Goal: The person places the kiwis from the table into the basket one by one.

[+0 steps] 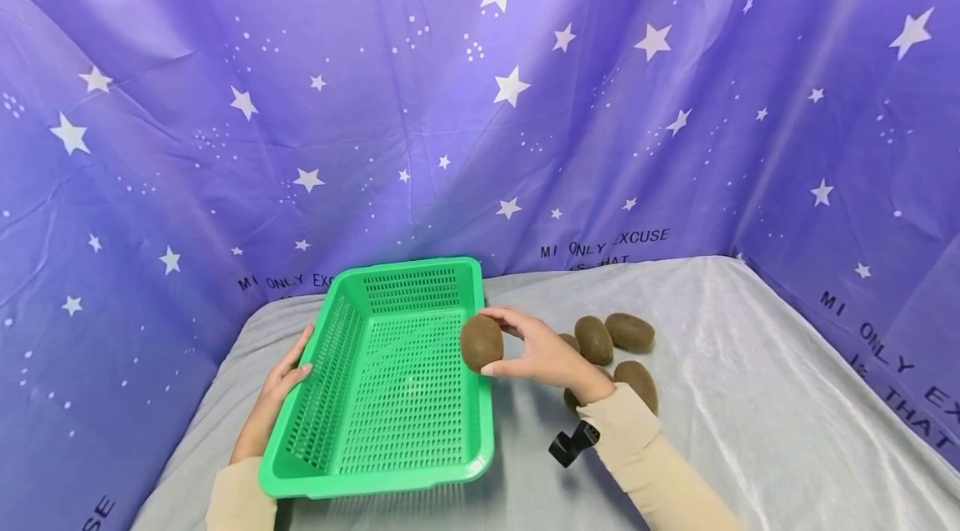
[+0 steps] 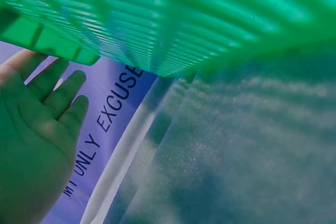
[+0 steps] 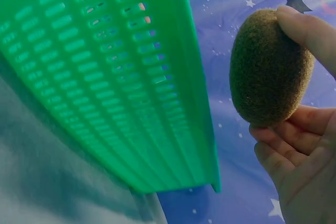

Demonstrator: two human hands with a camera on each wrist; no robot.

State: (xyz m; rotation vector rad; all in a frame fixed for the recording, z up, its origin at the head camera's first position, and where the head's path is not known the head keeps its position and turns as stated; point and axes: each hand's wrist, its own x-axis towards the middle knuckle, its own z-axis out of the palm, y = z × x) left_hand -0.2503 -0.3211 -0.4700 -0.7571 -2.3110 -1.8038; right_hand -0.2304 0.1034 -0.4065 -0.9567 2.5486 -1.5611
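Observation:
My right hand [image 1: 536, 352] grips a brown, fuzzy kiwifruit [image 1: 482, 343] between thumb and fingers, above the right rim of a green plastic basket [image 1: 483, 431]. The right wrist view shows the thumb on one end of this kiwifruit [image 3: 270, 69] and fingertips at the other. At the basket's left side, my left hand [image 1: 273, 398] touches the outer rim. In the left wrist view its fingers [image 2: 65, 93] are mostly straight, with some tips behind the rim. No fruit shows inside the basket. Several more kiwifruits [image 1: 630, 333] lie right of it, some partly hidden by my right forearm.
A grey cloth [image 1: 720, 364] covers the table. Purple curtains [image 1: 405, 97] with white stars and lettering stand behind and at both sides. A black device [image 1: 573, 443] sits at my right wrist.

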